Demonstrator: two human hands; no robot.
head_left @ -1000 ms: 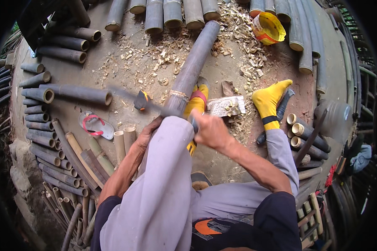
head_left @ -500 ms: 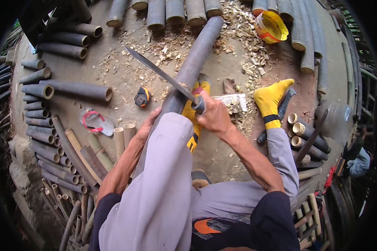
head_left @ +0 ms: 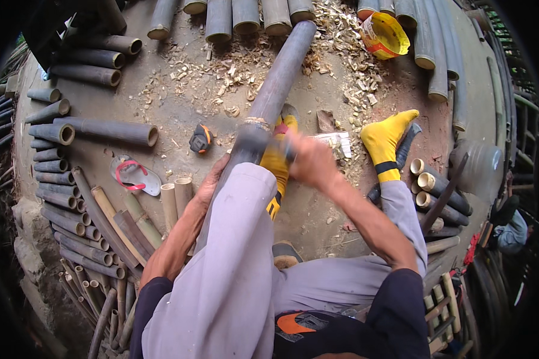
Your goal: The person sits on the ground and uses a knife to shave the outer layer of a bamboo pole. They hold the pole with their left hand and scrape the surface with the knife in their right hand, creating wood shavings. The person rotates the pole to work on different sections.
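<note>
A long grey-brown bamboo pole (head_left: pixel 281 75) slants from the far middle down past my raised left knee. Pale cut wood shows in a notch around it (head_left: pixel 256 123). Against the pole's left side, just beyond the knee, my left hand (head_left: pixel 212 179) is closed round it. My right hand (head_left: pixel 312 160), smeared by motion, grips the dark handle of a machete (head_left: pixel 290 147) to the right of the notch. The blade is too blurred to make out. Beneath the pole, my yellow-socked left foot (head_left: pixel 274 164) is partly hidden.
Wood chips (head_left: pixel 239 75) litter the ground. Cut bamboo lengths (head_left: pixel 66 185) are stacked at left, with more at the back and right. An orange-black tape measure (head_left: pixel 201 139), a sandal (head_left: pixel 136 173) and a yellow container (head_left: pixel 384 37) lie around the pole.
The machete blade, sharp and pointing far left across the pole before, is now smeared by fast motion. My right hand has shifted slightly right; my left hand keeps its place on the pole.
</note>
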